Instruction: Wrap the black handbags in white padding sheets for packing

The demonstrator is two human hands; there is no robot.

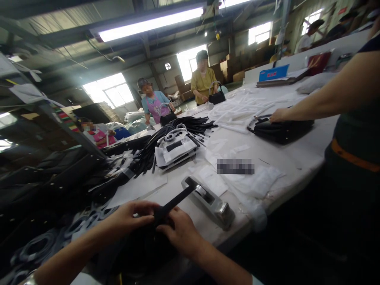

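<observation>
Low in the middle, a flat black strap (175, 202) slants up to the right. My left hand (138, 213) is closed on its lower end, thumb and fingers pinching it from the left. From the right, my right hand (181, 229) is curled round the same end, its fingertips close to the left ones. Below both hands is a dark black mass whose shape I cannot make out. Just past the strap's upper end stands a grey tape dispenser (209, 204), which the strap partly overlaps in view.
A white-wrapped bag (176, 150) and a bundle of black strips (148, 152) lie on the white table (231, 138). At right, a co-worker's hand (279, 114) touches a black bag (282, 130). Dark bags (59, 170) and pale rings (37, 247) crowd the left. Several people work farther back.
</observation>
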